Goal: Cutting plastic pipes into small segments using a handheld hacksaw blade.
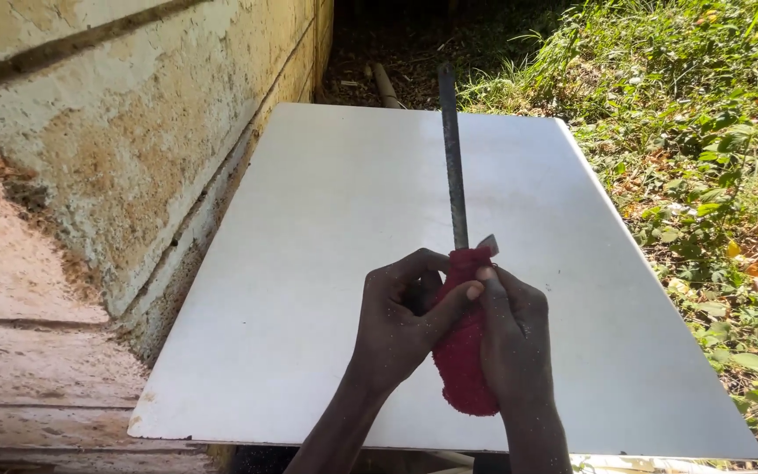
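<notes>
- Head view: your left hand (399,320) and right hand (509,329) are both closed round a red cloth (464,351) bunched over the near end of a long flat metal file (454,162); the padding likely spares your palms.
- The file points to 12 o'clock, its bare blade rising from your fists above the white board (309,263), not visibly touching it.
- A small grey piece (489,245) sits pinched at your right fingertips, just beside the blade's base.
- The board lies flat; a weathered wall (116,132) runs along 9 o'clock, grass (704,132) at 3 o'clock.
</notes>
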